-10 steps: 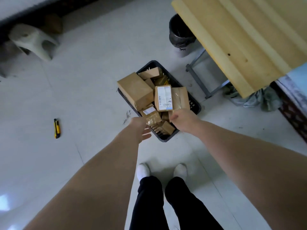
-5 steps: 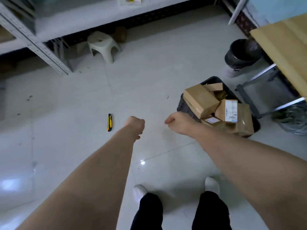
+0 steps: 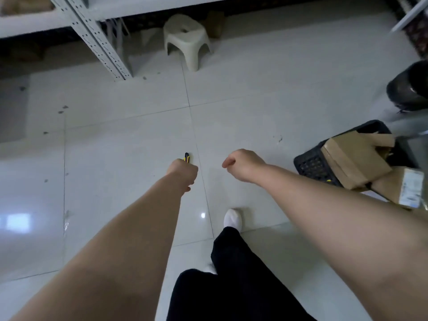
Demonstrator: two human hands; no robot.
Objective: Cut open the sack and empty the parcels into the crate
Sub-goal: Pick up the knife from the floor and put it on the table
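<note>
The black mesh crate stands on the floor at the right edge, heaped with brown cardboard parcels. A yellow-and-black utility knife lies on the white tiles near the middle. My left hand reaches out over it with curled fingers and hides its near end; no grip on it shows. My right hand hovers to the right of the knife, left of the crate, fingers curled and holding nothing. No sack is in view.
A white plastic stool stands at the back beside a grey metal shelf upright. A black bin sits behind the crate. My foot in a white sock is stepping forward on the glossy tiles.
Both hands have left the crate and the view has swung left. The crate slid to the right edge. My left hand has come up over the knife on the floor.
</note>
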